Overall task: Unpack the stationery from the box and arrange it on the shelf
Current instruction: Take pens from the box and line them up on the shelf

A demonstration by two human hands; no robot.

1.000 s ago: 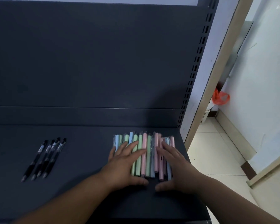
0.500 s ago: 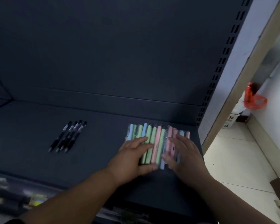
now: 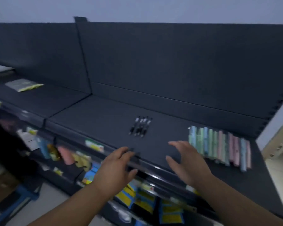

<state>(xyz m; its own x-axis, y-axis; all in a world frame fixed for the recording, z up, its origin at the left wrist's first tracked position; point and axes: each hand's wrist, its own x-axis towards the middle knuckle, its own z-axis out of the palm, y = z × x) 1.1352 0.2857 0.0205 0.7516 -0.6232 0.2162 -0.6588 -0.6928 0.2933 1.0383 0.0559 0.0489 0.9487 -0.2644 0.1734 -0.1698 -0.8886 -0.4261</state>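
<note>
Now both hands hang over the front of the dark shelf (image 3: 96, 121) with fingers spread and slightly bent, and neither holds anything. The left hand (image 3: 114, 168) is over the shelf's front edge, its fingertips reaching just past the lip. The right hand (image 3: 186, 162) is above the shelf surface, just beside the left end of the pastel pens (image 3: 219, 147); blur hides whether it touches them. Those pens lie side by side in one row at the right end of the shelf, in green, blue and pink, their ends pointing toward the back panel. Four black pens (image 3: 140, 126) lie close together near the middle of the shelf, well apart from the pastel row and from both hands. On the neighbouring shelf section to the left lies a flat packet (image 3: 24, 84) with a yellow edge. Below, the lower shelves hold colourful packaged goods (image 3: 65, 154), too blurred to name.
</note>
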